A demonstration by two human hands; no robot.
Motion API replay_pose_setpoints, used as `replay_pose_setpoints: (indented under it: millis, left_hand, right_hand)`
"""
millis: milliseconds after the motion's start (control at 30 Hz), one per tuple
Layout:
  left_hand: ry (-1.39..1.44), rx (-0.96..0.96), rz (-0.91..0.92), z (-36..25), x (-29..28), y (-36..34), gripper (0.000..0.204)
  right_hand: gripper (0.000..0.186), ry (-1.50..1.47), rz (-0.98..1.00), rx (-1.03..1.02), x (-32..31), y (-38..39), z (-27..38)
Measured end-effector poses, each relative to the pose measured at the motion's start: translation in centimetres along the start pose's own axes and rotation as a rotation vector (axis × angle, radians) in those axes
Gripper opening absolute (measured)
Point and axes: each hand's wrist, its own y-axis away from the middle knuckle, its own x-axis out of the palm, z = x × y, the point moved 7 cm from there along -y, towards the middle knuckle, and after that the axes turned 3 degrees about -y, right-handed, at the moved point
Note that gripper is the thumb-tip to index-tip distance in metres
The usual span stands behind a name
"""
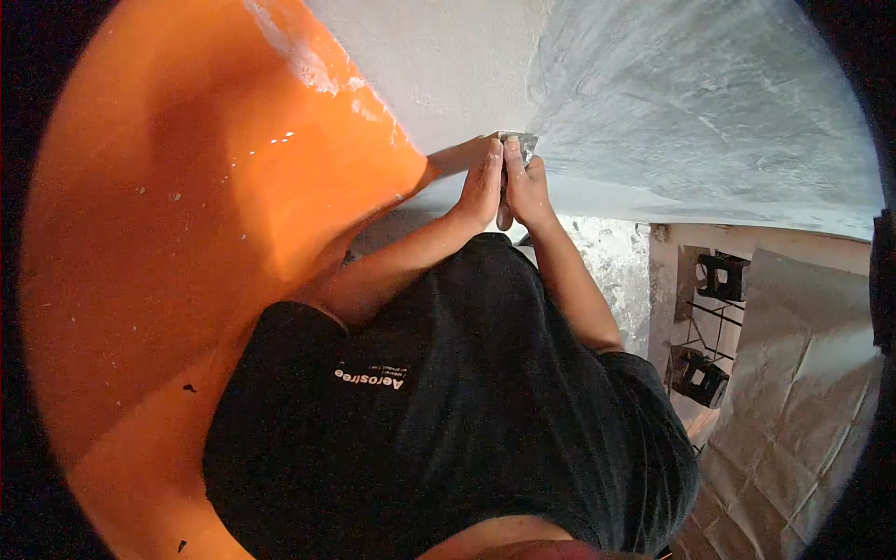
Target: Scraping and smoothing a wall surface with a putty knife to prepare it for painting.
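Observation:
Both my hands are close together in the upper middle, in front of the wall. Between them is a putty knife, its dark handle (505, 217) pointing down toward my chest and its grey, smeared blade (528, 146) showing beyond the right fingers. My left hand (480, 194) is closed against the handle, thumb stretched along it. From the other side my right hand (530, 193) grips it, its thumb beside the left one. Pale residue marks the thumbs. Most fingertips are hidden. A brownish strip runs left from the left hand; whether it is held, I cannot tell.
An orange surface (308, 168) with whitish smears along its edge fills the left. Ahead is a pale wall (448, 65), joined by a grey, streaky coated area (709, 112). At the right hang a creased brown sheet (793, 373) and a black rack (711, 331).

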Motion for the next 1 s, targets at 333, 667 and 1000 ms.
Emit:
replay_pose_setpoints:
  millis: [333, 667, 1000]
  left_hand:
    - [-0.071, -0.046, -0.060, -1.2, -0.7, 0.5, 0.048]
    - [-0.139, -0.052, -0.047, -3.0, -1.5, 0.6, 0.050]
    - [-0.189, -0.123, 0.084, -3.8, -1.7, 0.8, 0.060]
  right_hand:
    - [0.048, -0.055, 0.014, -0.059, 0.8, -0.2, 0.1]
    - [0.044, -0.060, 0.034, -0.053, 1.7, 0.1, 2.3]
    - [0.046, -0.154, 0.026, 0.067, 2.0, 1.9, 2.8]
